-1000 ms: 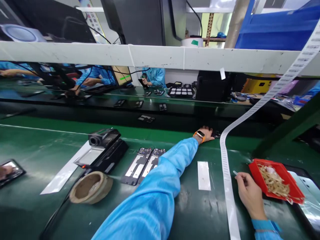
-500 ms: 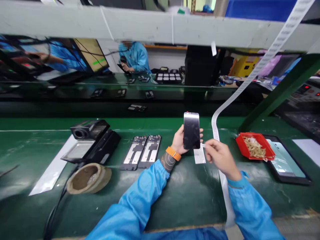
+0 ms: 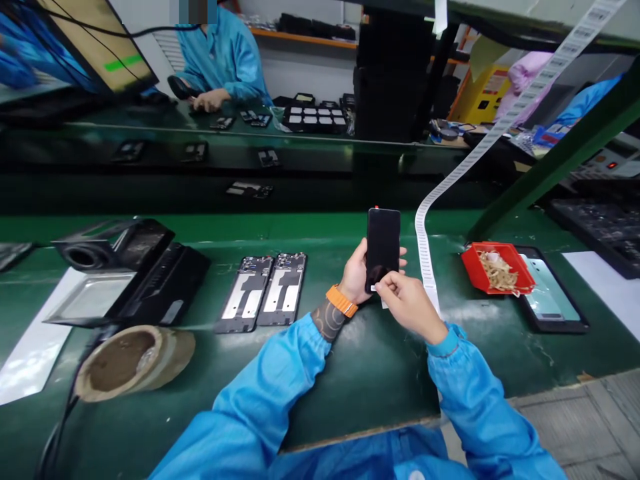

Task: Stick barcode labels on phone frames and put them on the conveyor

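Note:
My left hand (image 3: 355,272) is wrapped round a smartphone (image 3: 384,237), its dark screen facing me and a small red tab at its top edge. Over the phone's lower end, my right hand (image 3: 409,303) has thumb and forefinger pinched on a small white label (image 3: 374,288) by the bottom left corner of the screen. Whether the label touches the glass I cannot tell. To the left, two opened phones (image 3: 245,293) lie side by side with their inner parts showing. A long strip of printed labels (image 3: 424,247) hangs down just right of the phone.
A red tray (image 3: 473,270) of rubber bands overlaps a black tray (image 3: 555,323) holding a pale phone-like panel. At left are a black device with a lens (image 3: 150,273) and a round tan container (image 3: 170,353). A co-worker's hands (image 3: 213,100) are beyond the bench.
My right hand has moved left, from beside the phone to over its lower corner, bringing the white label with it. The phone has tilted, and its glare is gone. The view has shifted.

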`<action>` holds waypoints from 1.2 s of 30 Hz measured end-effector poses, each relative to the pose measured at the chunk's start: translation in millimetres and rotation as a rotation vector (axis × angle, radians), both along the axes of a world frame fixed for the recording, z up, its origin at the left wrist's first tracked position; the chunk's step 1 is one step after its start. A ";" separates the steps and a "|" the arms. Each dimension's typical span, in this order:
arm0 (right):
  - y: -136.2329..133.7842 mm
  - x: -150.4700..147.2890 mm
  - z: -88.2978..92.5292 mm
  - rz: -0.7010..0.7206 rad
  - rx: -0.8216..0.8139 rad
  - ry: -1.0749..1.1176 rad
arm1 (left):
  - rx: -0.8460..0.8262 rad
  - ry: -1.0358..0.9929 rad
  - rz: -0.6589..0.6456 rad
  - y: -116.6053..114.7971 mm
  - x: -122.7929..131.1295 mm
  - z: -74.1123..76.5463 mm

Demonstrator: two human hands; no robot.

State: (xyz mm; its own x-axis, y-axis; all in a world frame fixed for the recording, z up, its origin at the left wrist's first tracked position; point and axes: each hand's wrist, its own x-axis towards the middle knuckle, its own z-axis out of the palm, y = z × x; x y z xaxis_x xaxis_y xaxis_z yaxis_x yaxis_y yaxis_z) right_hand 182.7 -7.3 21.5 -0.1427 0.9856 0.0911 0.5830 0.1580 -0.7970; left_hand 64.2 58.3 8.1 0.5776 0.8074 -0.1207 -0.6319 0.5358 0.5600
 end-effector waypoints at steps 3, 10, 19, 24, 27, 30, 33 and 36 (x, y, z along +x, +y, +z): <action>-0.2 -0.7 -0.3 -0.005 0.001 -0.010 | 0.004 -0.007 0.019 -1.0 0.3 1.1; -1.3 -0.7 3.3 -0.009 0.019 -0.051 | -0.015 -0.058 0.037 -2.4 2.0 2.3; 0.2 0.5 -0.1 -0.058 0.095 -0.254 | -0.054 -0.022 0.083 -6.2 2.2 4.4; 9.2 18.8 -9.2 -0.276 0.131 -0.145 | -0.013 0.180 0.304 -5.0 6.6 0.0; 13.5 23.5 -14.2 -0.295 0.114 0.266 | 0.066 0.455 0.483 -4.9 11.9 -8.4; 16.9 23.0 -20.7 -0.241 0.037 0.472 | 0.139 0.569 0.427 -8.3 13.1 -10.7; 19.7 25.2 -26.1 -0.252 0.017 0.525 | 0.166 0.388 0.265 -12.9 10.3 -2.7; 21.4 31.2 -26.7 -0.260 0.005 0.555 | 0.134 0.275 0.163 -17.1 7.4 5.2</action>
State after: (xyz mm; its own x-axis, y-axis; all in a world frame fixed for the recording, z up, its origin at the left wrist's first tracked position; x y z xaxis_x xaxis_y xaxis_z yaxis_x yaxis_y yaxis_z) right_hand 214.0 14.1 -5.3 0.1728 0.9811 0.0877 0.1010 0.0709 -0.9924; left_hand 71.6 41.2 13.3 0.4007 0.9053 -0.1409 -0.5186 0.3509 0.7797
